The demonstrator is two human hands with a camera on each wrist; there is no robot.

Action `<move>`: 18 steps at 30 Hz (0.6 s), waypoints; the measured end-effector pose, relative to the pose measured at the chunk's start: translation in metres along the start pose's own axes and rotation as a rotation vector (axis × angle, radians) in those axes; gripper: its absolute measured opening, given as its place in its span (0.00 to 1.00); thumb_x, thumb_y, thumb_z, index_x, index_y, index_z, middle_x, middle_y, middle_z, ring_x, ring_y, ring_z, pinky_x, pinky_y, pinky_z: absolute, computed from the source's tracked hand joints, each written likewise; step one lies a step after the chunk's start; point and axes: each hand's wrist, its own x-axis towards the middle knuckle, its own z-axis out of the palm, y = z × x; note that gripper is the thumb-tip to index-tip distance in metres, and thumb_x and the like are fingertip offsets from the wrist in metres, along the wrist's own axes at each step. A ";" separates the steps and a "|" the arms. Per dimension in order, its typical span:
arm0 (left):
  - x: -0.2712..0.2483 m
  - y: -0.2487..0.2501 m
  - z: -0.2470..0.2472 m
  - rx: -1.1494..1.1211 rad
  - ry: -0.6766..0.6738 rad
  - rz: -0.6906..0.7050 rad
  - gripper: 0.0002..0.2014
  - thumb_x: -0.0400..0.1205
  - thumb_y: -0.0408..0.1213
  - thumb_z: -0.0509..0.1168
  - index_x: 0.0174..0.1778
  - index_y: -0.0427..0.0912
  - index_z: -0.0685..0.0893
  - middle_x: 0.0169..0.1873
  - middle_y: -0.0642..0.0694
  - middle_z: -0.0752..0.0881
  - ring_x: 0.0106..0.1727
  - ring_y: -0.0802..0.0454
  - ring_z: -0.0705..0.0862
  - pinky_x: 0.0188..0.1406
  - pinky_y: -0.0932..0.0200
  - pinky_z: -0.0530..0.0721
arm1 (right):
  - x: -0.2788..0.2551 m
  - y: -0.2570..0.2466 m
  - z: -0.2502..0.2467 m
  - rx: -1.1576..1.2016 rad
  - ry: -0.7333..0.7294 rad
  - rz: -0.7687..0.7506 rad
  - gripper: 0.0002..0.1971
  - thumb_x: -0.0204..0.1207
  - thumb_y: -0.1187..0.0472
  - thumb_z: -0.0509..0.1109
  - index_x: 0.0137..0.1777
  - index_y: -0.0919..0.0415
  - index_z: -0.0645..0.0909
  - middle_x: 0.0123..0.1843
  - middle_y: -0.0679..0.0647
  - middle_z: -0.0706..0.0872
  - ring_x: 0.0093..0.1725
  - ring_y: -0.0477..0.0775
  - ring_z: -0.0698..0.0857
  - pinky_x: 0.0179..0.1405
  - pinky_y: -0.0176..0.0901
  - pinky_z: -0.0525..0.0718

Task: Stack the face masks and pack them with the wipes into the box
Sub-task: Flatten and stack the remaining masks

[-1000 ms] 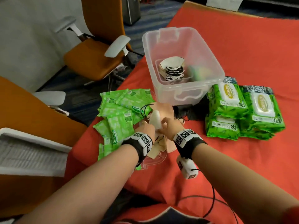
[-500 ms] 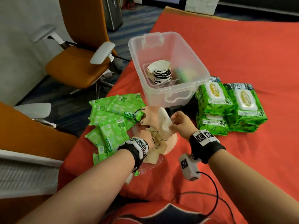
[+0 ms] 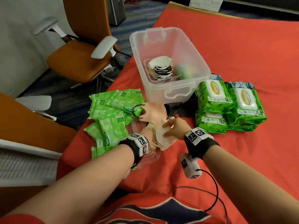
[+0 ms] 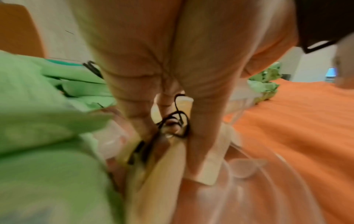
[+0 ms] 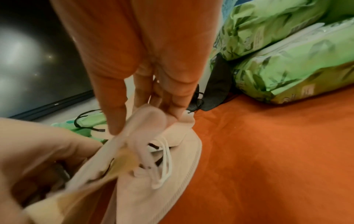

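Observation:
My left hand [image 3: 145, 135] grips an upright bundle of beige face masks [image 3: 161, 139] with black ear loops; in the left wrist view its fingers [image 4: 201, 121] curl round them. My right hand [image 3: 169, 129] pinches one beige mask [image 5: 149, 116] between thumb and fingers against that bundle. A pink mask [image 3: 153, 110] lies just beyond, over the thin green wipes sachets [image 3: 113, 113]. The clear box [image 3: 200, 65] stands farther back and holds a stack of masks [image 3: 161, 68] and something green. Thick green wipes packs [image 3: 226, 104] are stacked to the right.
A black mask [image 3: 182, 110] lies between the box and the thick packs. A clear plastic lid [image 3: 152, 159] sits under my hands on the red cloth [image 3: 242, 151]. Orange office chairs [image 3: 77, 62] stand off the table's left edge. A wrist cable [image 3: 213, 191] trails near me.
My right hand, which had lifted a beige mask half a second ago, has brought it down against the bundle in my left hand. The left hand stayed in place.

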 end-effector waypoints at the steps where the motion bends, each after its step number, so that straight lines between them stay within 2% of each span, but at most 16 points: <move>1: -0.007 -0.002 -0.009 -0.082 0.025 -0.006 0.10 0.76 0.36 0.69 0.48 0.38 0.78 0.52 0.38 0.82 0.57 0.38 0.83 0.55 0.51 0.82 | 0.001 0.003 -0.003 0.066 0.054 0.010 0.18 0.66 0.63 0.78 0.57 0.55 0.85 0.50 0.52 0.81 0.49 0.52 0.80 0.45 0.34 0.70; 2: -0.014 -0.003 -0.016 -0.176 0.067 -0.015 0.08 0.77 0.34 0.69 0.48 0.39 0.78 0.53 0.38 0.82 0.58 0.40 0.82 0.54 0.55 0.79 | 0.002 0.006 -0.007 0.141 0.091 0.011 0.17 0.64 0.66 0.78 0.54 0.54 0.85 0.46 0.51 0.80 0.46 0.50 0.78 0.43 0.34 0.71; 4: -0.022 -0.009 -0.028 -0.369 0.184 -0.041 0.18 0.73 0.32 0.72 0.58 0.38 0.77 0.57 0.40 0.81 0.59 0.43 0.81 0.50 0.58 0.76 | 0.004 0.009 -0.018 0.288 0.117 -0.045 0.22 0.61 0.73 0.77 0.53 0.52 0.81 0.42 0.51 0.78 0.42 0.51 0.77 0.43 0.40 0.74; 7: -0.032 -0.015 -0.034 -0.757 0.294 0.009 0.30 0.71 0.26 0.73 0.67 0.41 0.71 0.56 0.43 0.81 0.51 0.48 0.81 0.43 0.61 0.77 | -0.001 0.007 -0.035 0.433 0.061 -0.149 0.37 0.62 0.81 0.70 0.69 0.53 0.71 0.39 0.56 0.77 0.37 0.50 0.76 0.38 0.41 0.78; 9: -0.041 -0.015 -0.038 -0.949 0.342 0.061 0.31 0.73 0.21 0.68 0.69 0.47 0.69 0.48 0.44 0.81 0.40 0.53 0.79 0.31 0.68 0.75 | -0.005 0.004 -0.046 0.504 0.000 -0.194 0.40 0.63 0.81 0.66 0.74 0.53 0.67 0.46 0.59 0.80 0.41 0.51 0.79 0.38 0.42 0.82; 11: -0.048 -0.015 -0.040 -1.077 0.414 0.103 0.29 0.75 0.16 0.61 0.64 0.52 0.71 0.37 0.44 0.81 0.31 0.57 0.78 0.24 0.71 0.74 | -0.011 0.002 -0.054 0.584 -0.031 -0.241 0.35 0.58 0.76 0.63 0.69 0.54 0.73 0.48 0.54 0.83 0.45 0.48 0.82 0.41 0.42 0.84; 12: -0.049 -0.014 -0.039 -1.159 0.433 0.111 0.28 0.75 0.14 0.58 0.62 0.51 0.72 0.35 0.43 0.82 0.30 0.57 0.80 0.28 0.67 0.78 | -0.014 0.000 -0.057 0.631 -0.041 -0.254 0.31 0.57 0.74 0.62 0.63 0.55 0.77 0.46 0.52 0.84 0.43 0.47 0.82 0.40 0.40 0.83; 14: -0.051 -0.009 -0.036 -1.302 0.449 0.096 0.28 0.74 0.12 0.54 0.56 0.51 0.78 0.40 0.39 0.84 0.36 0.49 0.83 0.41 0.50 0.83 | -0.019 -0.001 -0.061 0.705 -0.059 -0.255 0.22 0.59 0.75 0.62 0.51 0.55 0.81 0.42 0.53 0.84 0.40 0.49 0.83 0.40 0.42 0.83; 15: -0.054 -0.005 -0.037 -1.354 0.459 0.077 0.27 0.74 0.12 0.54 0.52 0.51 0.80 0.42 0.38 0.83 0.38 0.45 0.82 0.40 0.48 0.82 | -0.021 -0.003 -0.062 0.723 -0.065 -0.264 0.20 0.58 0.75 0.64 0.46 0.55 0.81 0.41 0.55 0.84 0.40 0.52 0.83 0.43 0.45 0.83; 18: -0.061 0.008 -0.041 -1.511 0.508 0.056 0.17 0.76 0.18 0.57 0.42 0.46 0.80 0.41 0.45 0.80 0.39 0.49 0.77 0.35 0.57 0.75 | -0.025 -0.007 -0.061 0.728 -0.093 -0.306 0.15 0.63 0.78 0.71 0.42 0.58 0.81 0.43 0.61 0.84 0.45 0.58 0.82 0.53 0.56 0.81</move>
